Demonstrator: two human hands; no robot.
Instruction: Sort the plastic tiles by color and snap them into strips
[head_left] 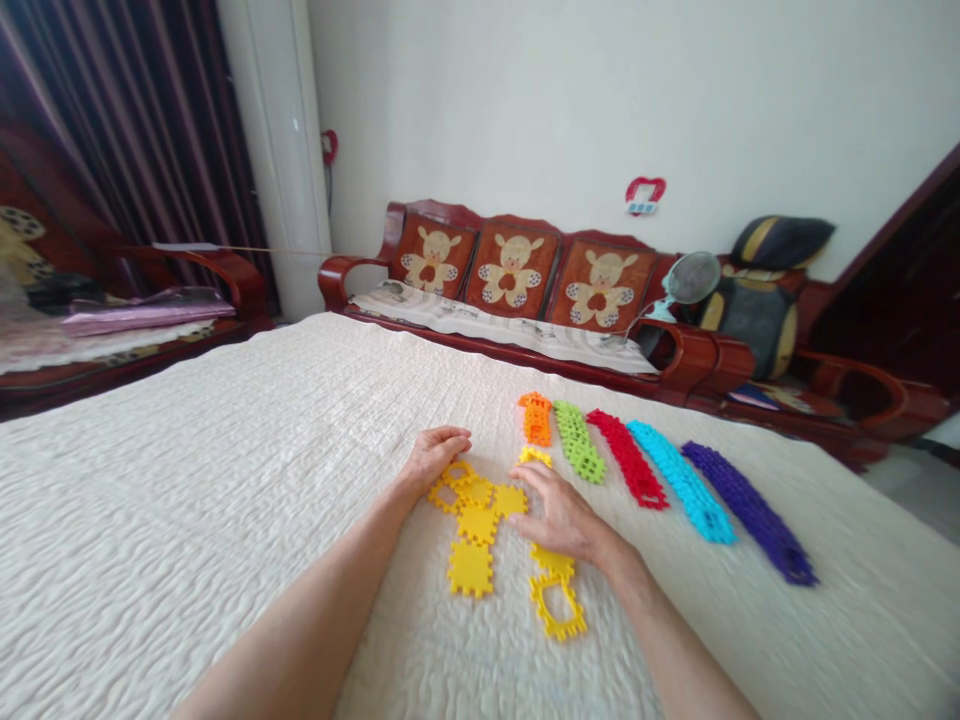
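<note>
Yellow tiles beside left hand, right hand hiding some, hands' grip unclear, coloured strips alongside, sofa beyond

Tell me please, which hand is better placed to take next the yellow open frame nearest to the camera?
Probably the right hand: it is just beyond this frame, on the same side. The left hand is farther away, at the far-left end of the yellow pieces.

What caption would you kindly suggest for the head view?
Left hand and right hand among yellow tiles, beside five coloured rows on a white cover.
</note>
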